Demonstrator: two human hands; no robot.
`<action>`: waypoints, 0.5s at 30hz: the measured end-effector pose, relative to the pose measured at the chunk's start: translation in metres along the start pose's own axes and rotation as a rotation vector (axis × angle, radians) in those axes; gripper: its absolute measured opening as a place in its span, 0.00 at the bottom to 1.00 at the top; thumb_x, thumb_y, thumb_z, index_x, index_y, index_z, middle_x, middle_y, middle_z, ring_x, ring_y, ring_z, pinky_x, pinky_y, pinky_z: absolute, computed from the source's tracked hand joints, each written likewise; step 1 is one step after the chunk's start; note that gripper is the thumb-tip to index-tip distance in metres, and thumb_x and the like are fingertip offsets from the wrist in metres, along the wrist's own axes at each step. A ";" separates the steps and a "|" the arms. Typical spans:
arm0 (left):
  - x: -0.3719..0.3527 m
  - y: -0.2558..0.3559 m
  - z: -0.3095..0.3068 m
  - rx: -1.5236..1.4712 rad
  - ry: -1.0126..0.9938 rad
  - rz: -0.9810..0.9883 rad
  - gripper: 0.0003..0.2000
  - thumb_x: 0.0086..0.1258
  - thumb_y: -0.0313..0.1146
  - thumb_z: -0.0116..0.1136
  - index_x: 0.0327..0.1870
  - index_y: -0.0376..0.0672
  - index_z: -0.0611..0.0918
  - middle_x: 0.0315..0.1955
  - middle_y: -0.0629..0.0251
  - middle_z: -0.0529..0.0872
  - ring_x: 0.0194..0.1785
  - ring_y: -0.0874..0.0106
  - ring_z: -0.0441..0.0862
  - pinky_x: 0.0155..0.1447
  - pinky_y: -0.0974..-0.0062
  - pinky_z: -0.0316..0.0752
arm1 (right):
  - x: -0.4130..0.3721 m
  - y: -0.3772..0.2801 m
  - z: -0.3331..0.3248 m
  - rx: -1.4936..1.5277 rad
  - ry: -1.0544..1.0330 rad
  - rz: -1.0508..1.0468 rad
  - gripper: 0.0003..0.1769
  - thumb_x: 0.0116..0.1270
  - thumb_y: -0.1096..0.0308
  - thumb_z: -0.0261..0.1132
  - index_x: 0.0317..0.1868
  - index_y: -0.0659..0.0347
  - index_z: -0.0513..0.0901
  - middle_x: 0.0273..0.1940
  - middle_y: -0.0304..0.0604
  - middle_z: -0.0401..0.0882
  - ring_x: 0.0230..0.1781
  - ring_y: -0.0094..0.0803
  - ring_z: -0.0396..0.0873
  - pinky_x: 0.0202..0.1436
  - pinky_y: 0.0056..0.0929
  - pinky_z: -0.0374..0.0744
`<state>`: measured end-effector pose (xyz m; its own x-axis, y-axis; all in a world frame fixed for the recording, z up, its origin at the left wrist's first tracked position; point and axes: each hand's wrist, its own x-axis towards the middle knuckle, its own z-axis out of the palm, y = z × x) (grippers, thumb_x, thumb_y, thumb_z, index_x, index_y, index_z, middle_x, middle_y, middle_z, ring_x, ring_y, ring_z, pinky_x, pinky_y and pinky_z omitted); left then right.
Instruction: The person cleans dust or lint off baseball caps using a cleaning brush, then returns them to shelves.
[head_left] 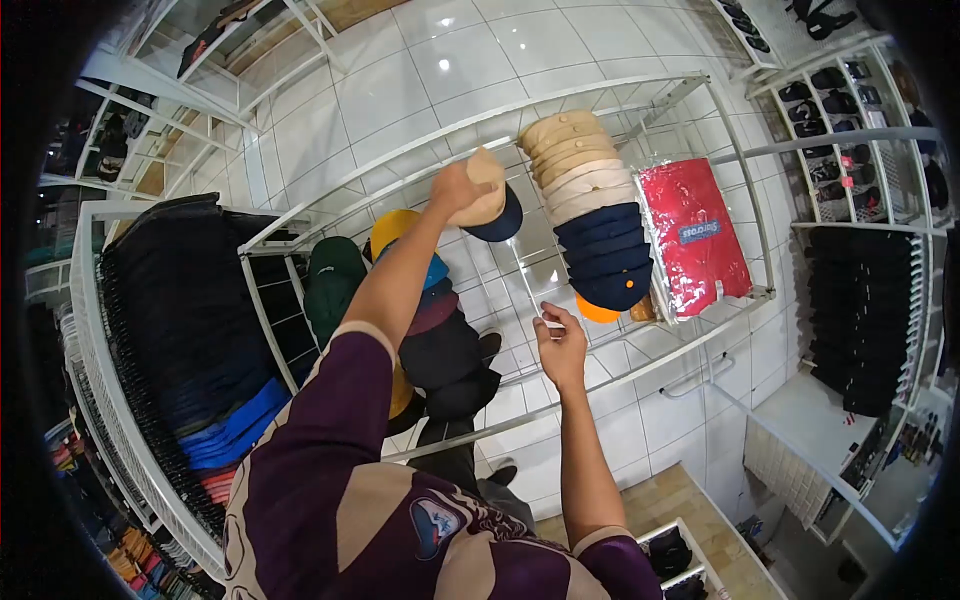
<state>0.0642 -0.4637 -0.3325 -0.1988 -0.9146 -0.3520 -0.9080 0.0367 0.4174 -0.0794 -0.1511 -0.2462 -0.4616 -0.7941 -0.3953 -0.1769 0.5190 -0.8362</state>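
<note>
My left hand [460, 192] reaches out over the rack and grips a beige cap [486, 178] with a navy brim. My right hand [560, 345] hovers nearer to me, fingers loosely curled and apart, with nothing in them that I can see. To its right runs a row of nested caps: tan caps [570, 140] at the far end, cream caps [590, 190] in the middle, navy caps [605, 255] closer, and an orange brim [598, 307] at the near end. Black caps [440, 350] and green caps [335, 275] lie by my left forearm.
A red garment in clear plastic [695, 235] lies at the right end of the white metal rack [480, 112]. Dark clothes [180, 310] hang on the left, with more black garments [860, 310] at right. Shoe shelves [835, 140] stand beyond, over white floor tiles [450, 65].
</note>
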 end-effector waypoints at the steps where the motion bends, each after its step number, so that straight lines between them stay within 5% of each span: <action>1: -0.018 0.002 -0.001 -0.157 -0.044 0.006 0.35 0.53 0.56 0.77 0.56 0.37 0.85 0.46 0.48 0.90 0.49 0.55 0.89 0.53 0.60 0.82 | -0.001 0.003 0.000 0.004 0.002 -0.012 0.18 0.68 0.71 0.70 0.58 0.60 0.86 0.48 0.50 0.83 0.37 0.34 0.87 0.43 0.30 0.84; 4: -0.095 0.021 -0.010 -0.532 -0.057 0.013 0.25 0.58 0.52 0.76 0.43 0.36 0.90 0.38 0.49 0.91 0.42 0.60 0.91 0.46 0.63 0.83 | -0.010 0.010 -0.004 0.018 0.005 -0.035 0.18 0.69 0.68 0.70 0.57 0.61 0.86 0.50 0.51 0.83 0.41 0.35 0.86 0.45 0.30 0.84; 6: -0.152 0.031 -0.012 -0.805 -0.130 -0.017 0.22 0.65 0.47 0.73 0.47 0.35 0.89 0.40 0.54 0.92 0.42 0.64 0.91 0.45 0.66 0.83 | -0.018 0.010 -0.010 0.093 0.028 0.011 0.20 0.70 0.63 0.71 0.58 0.63 0.85 0.51 0.52 0.82 0.44 0.36 0.86 0.50 0.30 0.83; 7: -0.194 0.047 -0.026 -1.018 -0.159 -0.071 0.21 0.68 0.45 0.71 0.51 0.35 0.87 0.42 0.56 0.92 0.44 0.65 0.91 0.47 0.67 0.83 | -0.027 0.009 -0.019 0.079 0.004 0.096 0.36 0.72 0.46 0.68 0.70 0.63 0.75 0.62 0.56 0.77 0.57 0.43 0.81 0.60 0.40 0.79; 8: -0.238 0.069 -0.048 -1.227 -0.201 -0.121 0.20 0.71 0.43 0.69 0.54 0.35 0.86 0.45 0.58 0.92 0.46 0.66 0.91 0.49 0.68 0.84 | -0.039 -0.001 -0.028 0.087 0.032 0.086 0.36 0.72 0.46 0.68 0.70 0.63 0.75 0.62 0.56 0.77 0.57 0.43 0.81 0.60 0.40 0.79; 10: -0.310 0.095 -0.067 -1.673 -0.438 -0.092 0.20 0.76 0.37 0.64 0.63 0.36 0.80 0.54 0.59 0.89 0.53 0.65 0.89 0.58 0.67 0.83 | -0.074 -0.022 -0.049 0.497 0.233 0.360 0.53 0.70 0.31 0.62 0.79 0.62 0.58 0.73 0.57 0.67 0.69 0.51 0.71 0.65 0.52 0.74; 11: -0.342 0.102 -0.066 -1.660 -0.483 -0.071 0.20 0.76 0.37 0.64 0.63 0.36 0.80 0.54 0.59 0.89 0.53 0.65 0.89 0.58 0.67 0.83 | -0.089 -0.015 -0.067 0.674 0.151 0.400 0.62 0.67 0.22 0.56 0.82 0.61 0.46 0.79 0.55 0.55 0.76 0.56 0.60 0.67 0.62 0.69; 14: -0.435 0.130 -0.052 -1.759 -0.914 0.088 0.23 0.78 0.27 0.57 0.72 0.35 0.70 0.66 0.55 0.80 0.68 0.62 0.79 0.72 0.60 0.74 | -0.168 -0.026 -0.124 1.302 0.033 0.120 0.45 0.74 0.30 0.56 0.71 0.65 0.72 0.63 0.53 0.79 0.60 0.41 0.80 0.61 0.40 0.80; 15: -0.466 0.139 -0.046 -1.694 -0.998 0.116 0.25 0.77 0.27 0.58 0.74 0.35 0.68 0.67 0.55 0.79 0.69 0.61 0.78 0.74 0.60 0.72 | -0.196 -0.014 -0.143 1.318 0.096 0.089 0.45 0.74 0.30 0.56 0.71 0.65 0.72 0.63 0.53 0.79 0.60 0.41 0.80 0.61 0.40 0.80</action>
<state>0.0479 -0.0513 -0.0717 -0.8719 -0.4007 -0.2816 0.2274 -0.8405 0.4919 -0.1107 0.0431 -0.1027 -0.4966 -0.7198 -0.4851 0.8032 -0.1692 -0.5712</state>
